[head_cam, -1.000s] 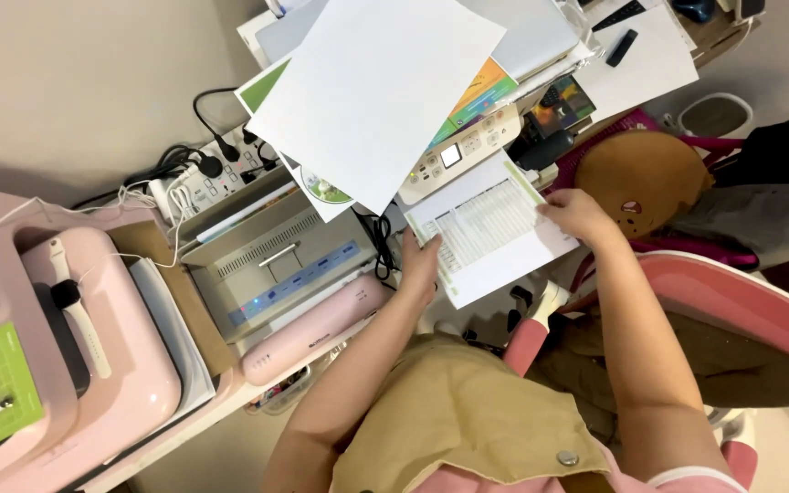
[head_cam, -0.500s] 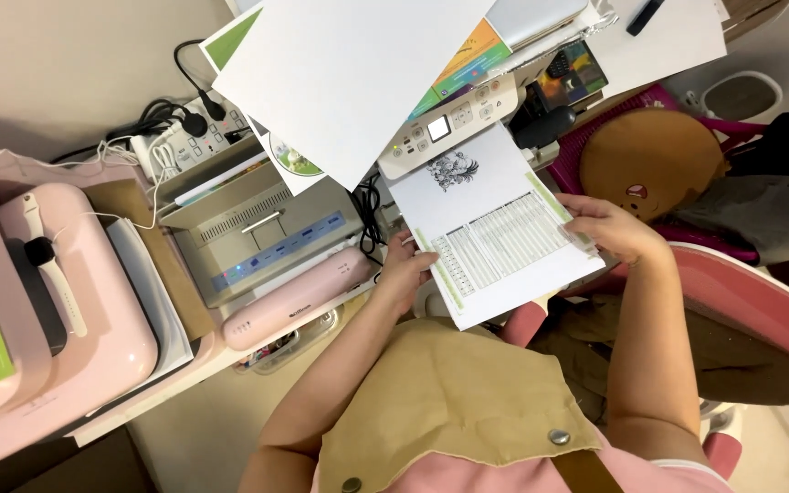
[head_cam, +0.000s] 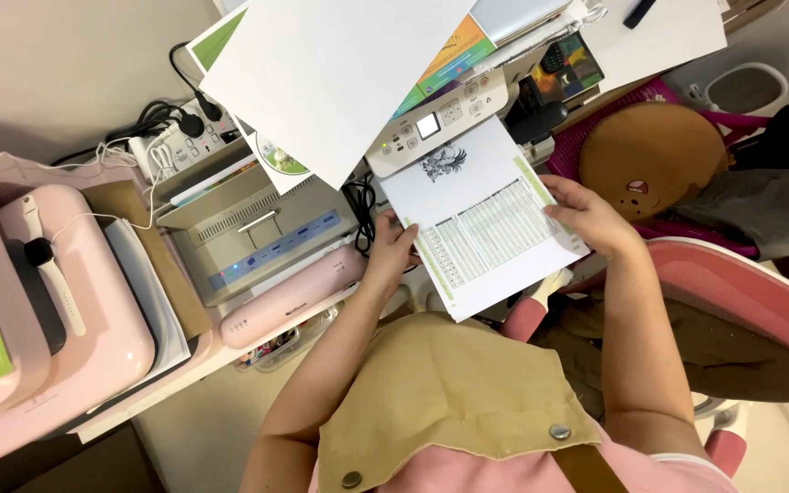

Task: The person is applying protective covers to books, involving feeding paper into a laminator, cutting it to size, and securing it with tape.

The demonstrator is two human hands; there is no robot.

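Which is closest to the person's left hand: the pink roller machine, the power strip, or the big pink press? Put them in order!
From the left hand, in the head view:
1. Pink roller machine, just beside the hand, toward the image's left.
2. Power strip, farther off, up by the wall with cables plugged in.
3. Big pink press, farthest, at the image's far left edge.

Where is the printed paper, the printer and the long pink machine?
printed sheet (head_cam: 481, 224), head view, middle of the page.
printer (head_cam: 436, 119), head view, its control panel.
long pink machine (head_cam: 294, 294), head view, top of its body.
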